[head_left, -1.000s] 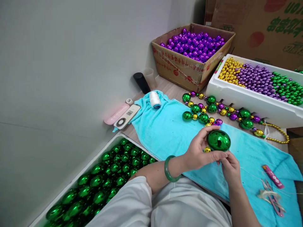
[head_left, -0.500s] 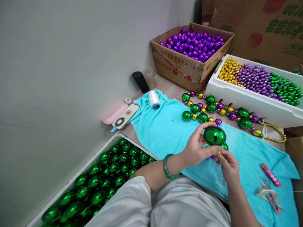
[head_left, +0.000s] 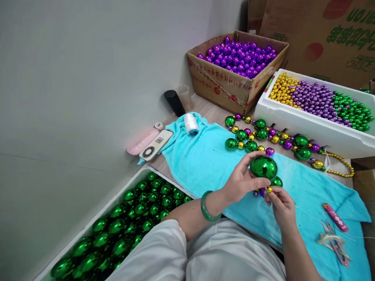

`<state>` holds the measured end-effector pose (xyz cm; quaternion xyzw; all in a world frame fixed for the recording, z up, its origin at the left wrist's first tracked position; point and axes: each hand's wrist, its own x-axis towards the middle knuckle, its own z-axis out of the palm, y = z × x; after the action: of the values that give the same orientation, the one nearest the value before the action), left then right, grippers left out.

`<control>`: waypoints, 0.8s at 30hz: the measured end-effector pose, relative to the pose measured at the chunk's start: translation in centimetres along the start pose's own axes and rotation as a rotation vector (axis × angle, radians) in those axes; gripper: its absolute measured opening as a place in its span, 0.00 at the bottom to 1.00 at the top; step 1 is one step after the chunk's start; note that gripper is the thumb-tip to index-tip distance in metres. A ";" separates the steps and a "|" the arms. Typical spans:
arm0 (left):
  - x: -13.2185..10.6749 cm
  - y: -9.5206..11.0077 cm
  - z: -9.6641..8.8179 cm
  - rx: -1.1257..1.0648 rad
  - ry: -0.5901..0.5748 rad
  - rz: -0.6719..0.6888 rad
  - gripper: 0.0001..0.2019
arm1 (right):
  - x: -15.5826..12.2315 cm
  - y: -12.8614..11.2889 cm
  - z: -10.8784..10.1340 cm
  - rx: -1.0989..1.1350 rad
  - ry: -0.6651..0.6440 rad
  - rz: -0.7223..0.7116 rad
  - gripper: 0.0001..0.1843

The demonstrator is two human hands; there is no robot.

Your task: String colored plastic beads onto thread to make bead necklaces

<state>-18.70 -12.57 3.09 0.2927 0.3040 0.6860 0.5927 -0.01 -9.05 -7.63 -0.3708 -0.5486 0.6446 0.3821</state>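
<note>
My left hand [head_left: 241, 181] is closed round a large shiny green bead [head_left: 264, 167], with the thumb along its lower side. Just below, my right hand [head_left: 281, 203] pinches a small gold bead [head_left: 268, 189] between thumb and fingertips. A smaller green bead [head_left: 276, 182] and some purple beads [head_left: 260, 192] sit close to the fingers, partly hidden. A thin pale thread [head_left: 307, 212] runs from the right hand across the turquoise towel [head_left: 202, 164]. Beyond the hands lies a string of green, gold and purple beads [head_left: 251, 146].
Purple beads fill a cardboard box [head_left: 219, 84]; a white foam box [head_left: 310, 125] holds gold, purple and green ones. At lower left stands a tray of green balls [head_left: 117, 225]. Thread spool [head_left: 191, 123], phone [head_left: 156, 145], small scissors [head_left: 335, 244] and a pink packet [head_left: 335, 217] lie around.
The large green bead and my left hand have shifted slightly left. The gold bead at my right fingertips shows more fully, and more purple beads appear beneath the left thumb.
</note>
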 end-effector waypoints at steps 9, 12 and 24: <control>0.0 0.5 0.0 0.138 0.044 0.063 0.32 | 0.0 -0.6 -0.3 -0.041 0.011 -0.005 0.04; 0.3 0.6 -0.1 0.020 0.054 -0.001 0.30 | 0.3 -0.5 -0.5 0.001 -0.002 -0.008 0.03; 0.7 0.0 -0.5 0.045 0.083 0.121 0.30 | -0.4 -0.6 0.0 0.032 -0.036 0.035 0.04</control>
<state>-19.17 -11.94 2.80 0.2950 0.3255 0.7252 0.5301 0.24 -9.31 -6.97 -0.3623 -0.5384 0.6665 0.3669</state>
